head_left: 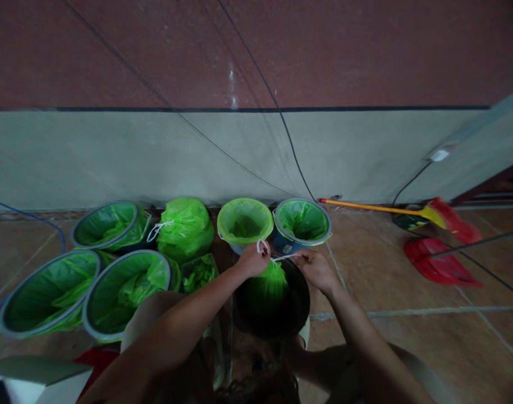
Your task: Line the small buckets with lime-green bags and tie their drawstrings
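A green garbage bag [270, 286], its neck gathered, sits inside a dark bucket [301, 300] between my legs. White drawstrings [284, 257] come out at the bag's neck. My left hand [255, 260] pinches the drawstring on the left, where a loop of it stands up above the fingers. On the other side my right hand [316, 269] grips the string's right part, stretched fairly taut between the two hands. Behind the bucket stand a pail with a yellow-green liner [244, 219] and a blue pail with a green liner [302, 221].
To the left are several green-lined bins [130, 292] and a tied green bag [186, 230] with white strings. A small container of green plastic [201, 273] stands near my left forearm. On the right lie a broom [374, 207] and red dustpan [439, 261]. Cables hang along the wall [155, 157].
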Motion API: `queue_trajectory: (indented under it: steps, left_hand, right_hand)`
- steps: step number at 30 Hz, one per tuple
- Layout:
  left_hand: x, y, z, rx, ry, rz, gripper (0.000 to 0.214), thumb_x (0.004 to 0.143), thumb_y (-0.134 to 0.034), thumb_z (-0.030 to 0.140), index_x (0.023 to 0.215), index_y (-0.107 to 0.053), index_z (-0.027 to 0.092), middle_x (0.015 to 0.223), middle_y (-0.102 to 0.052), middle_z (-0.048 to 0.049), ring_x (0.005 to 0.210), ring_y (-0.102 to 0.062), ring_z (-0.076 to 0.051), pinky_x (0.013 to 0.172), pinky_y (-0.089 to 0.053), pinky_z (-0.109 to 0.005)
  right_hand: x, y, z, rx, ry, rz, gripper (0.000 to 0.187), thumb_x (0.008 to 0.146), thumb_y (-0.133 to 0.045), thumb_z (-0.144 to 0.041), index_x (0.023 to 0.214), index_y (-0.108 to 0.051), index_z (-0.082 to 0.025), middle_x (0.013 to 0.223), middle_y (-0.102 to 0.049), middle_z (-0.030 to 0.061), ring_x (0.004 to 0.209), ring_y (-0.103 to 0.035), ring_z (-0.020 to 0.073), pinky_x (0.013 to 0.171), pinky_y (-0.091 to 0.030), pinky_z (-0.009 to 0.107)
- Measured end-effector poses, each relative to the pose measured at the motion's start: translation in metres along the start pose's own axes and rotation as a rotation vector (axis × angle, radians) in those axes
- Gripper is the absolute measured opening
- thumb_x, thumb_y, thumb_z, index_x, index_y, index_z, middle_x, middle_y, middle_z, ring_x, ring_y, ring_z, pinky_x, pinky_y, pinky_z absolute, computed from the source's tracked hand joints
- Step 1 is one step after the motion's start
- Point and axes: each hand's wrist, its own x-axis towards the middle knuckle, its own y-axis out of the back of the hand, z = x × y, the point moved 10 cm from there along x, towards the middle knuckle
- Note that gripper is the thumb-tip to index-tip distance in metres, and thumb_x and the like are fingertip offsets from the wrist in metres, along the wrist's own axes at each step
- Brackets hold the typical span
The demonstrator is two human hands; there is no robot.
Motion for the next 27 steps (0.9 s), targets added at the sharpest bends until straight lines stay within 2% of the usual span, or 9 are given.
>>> queue_trajectory:
  steps: [4,7,9,13,18,23,25,27]
  left_hand:
    - [0.002,-0.002,0.007,0.07,-0.093,-0.012,0.016,0.076,-0.049,0.01,0.07,-0.06,0.02,0.071,-0.06,-0.0016,0.071,-0.055,-0.016,0.073,-0.042,-0.028]
    - [0.003,-0.006,0.005,0.014,-0.109,-0.029,0.016,0.078,-0.049,0.01,0.071,-0.059,0.019,0.07,-0.06,-0.0007,0.071,-0.056,-0.015,0.073,-0.043,-0.027]
    - [0.003,-0.011,-0.001,-0.113,-0.052,-0.056,0.013,0.08,-0.051,0.013,0.071,-0.058,0.019,0.065,-0.058,0.0007,0.065,-0.056,-0.013,0.067,-0.044,-0.025]
    - [0.0,-0.028,-0.021,-0.414,0.186,-0.108,0.011,0.083,-0.059,0.025,0.075,-0.058,0.017,0.056,-0.054,0.0041,0.049,-0.052,-0.009,0.048,-0.036,-0.021]
    - [-0.008,-0.036,-0.023,-0.698,0.313,-0.089,0.01,0.08,-0.062,0.022,0.076,-0.056,0.015,0.065,-0.061,0.0019,0.047,-0.052,-0.006,0.044,-0.033,-0.018]
    - [-0.015,-0.045,-0.028,-0.734,0.418,-0.136,0.002,0.081,-0.058,0.016,0.079,-0.057,0.015,0.059,-0.056,0.0038,0.045,-0.046,-0.005,0.045,-0.033,-0.019]
    - [-0.015,-0.046,-0.03,-0.723,0.422,-0.143,0.006,0.084,-0.057,0.019,0.079,-0.056,0.015,0.058,-0.054,0.0044,0.045,-0.044,-0.005,0.044,-0.032,-0.019]
    - [-0.013,-0.045,-0.029,-0.683,0.387,-0.145,0.014,0.087,-0.055,0.026,0.076,-0.054,0.016,0.056,-0.051,0.0051,0.044,-0.042,-0.006,0.044,-0.03,-0.019]
  right_hand:
    - [-0.002,0.002,-0.01,0.099,0.057,0.04,0.027,0.082,-0.054,-0.042,0.084,-0.069,-0.02,0.08,-0.07,0.0032,0.076,-0.061,0.0186,0.072,-0.046,0.03]
    - [-0.004,-0.004,-0.012,0.229,0.01,0.005,0.03,0.08,-0.057,-0.047,0.079,-0.066,-0.019,0.068,-0.063,0.0004,0.064,-0.055,0.0147,0.061,-0.042,0.027]
    - [-0.005,-0.011,-0.01,0.338,-0.055,-0.027,0.032,0.076,-0.061,-0.051,0.079,-0.064,-0.019,0.06,-0.057,-0.0021,0.056,-0.049,0.0125,0.054,-0.038,0.025]
    - [-0.007,-0.017,-0.011,0.518,-0.121,-0.029,0.039,0.067,-0.071,-0.055,0.077,-0.064,-0.018,0.06,-0.056,-0.0022,0.056,-0.049,0.0106,0.051,-0.037,0.022]
    - [-0.014,-0.023,-0.018,0.716,-0.144,-0.048,0.043,0.062,-0.079,-0.055,0.078,-0.066,-0.017,0.065,-0.06,-0.0013,0.059,-0.053,0.0086,0.052,-0.04,0.02]
    - [-0.026,-0.045,-0.036,0.875,-0.157,-0.28,0.045,0.069,-0.075,-0.059,0.078,-0.063,-0.017,0.077,-0.067,0.0014,0.057,-0.058,0.008,0.055,-0.048,0.022]
    - [-0.027,-0.048,-0.035,0.865,-0.163,-0.296,0.045,0.069,-0.076,-0.058,0.072,-0.058,-0.017,0.066,-0.061,-0.0022,0.048,-0.051,0.0054,0.047,-0.042,0.02]
    - [-0.024,-0.046,-0.027,0.819,-0.171,-0.235,0.046,0.065,-0.08,-0.054,0.067,-0.052,-0.018,0.054,-0.05,-0.0069,0.041,-0.041,0.0032,0.04,-0.033,0.018]
